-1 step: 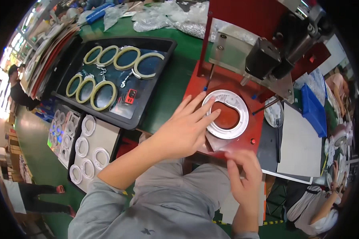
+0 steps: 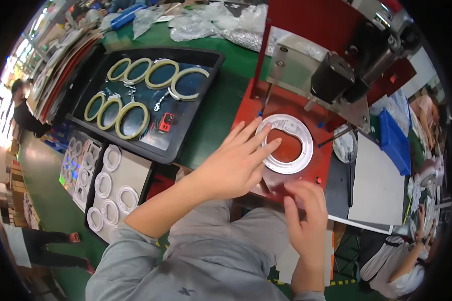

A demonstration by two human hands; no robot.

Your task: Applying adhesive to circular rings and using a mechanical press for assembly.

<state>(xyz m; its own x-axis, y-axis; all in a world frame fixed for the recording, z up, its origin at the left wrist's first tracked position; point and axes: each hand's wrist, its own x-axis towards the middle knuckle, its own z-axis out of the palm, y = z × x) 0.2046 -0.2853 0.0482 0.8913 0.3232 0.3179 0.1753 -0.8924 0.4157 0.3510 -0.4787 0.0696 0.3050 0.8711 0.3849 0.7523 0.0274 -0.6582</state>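
Left hand (image 2: 236, 165) lies flat, fingers spread on the white ring (image 2: 306, 150); nothing has shifted. Right hand (image 2: 306, 210) pinches the red base's (image 2: 246, 113) edge.

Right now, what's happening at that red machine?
A person's left hand lies flat on a white ring seated on the red machine base, fingertips on its near-left edge. The right hand rests at the base's front edge, just below the ring. A black tray of yellow-rimmed rings sits to the left.
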